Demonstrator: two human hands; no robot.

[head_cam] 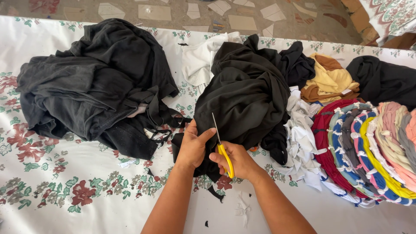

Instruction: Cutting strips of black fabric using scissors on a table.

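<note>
The left hand grips the near edge of a black cloth heaped mid-table, while the right hand is closed round yellow-handled scissors, blades up against that cloth. The table wears a white flowered cover strewn with scraps, carrying a dark pile at left, white strips, a yellow-brown heap and striped coiled mats at right. Beyond lies a floor of broken tile pieces.
</note>
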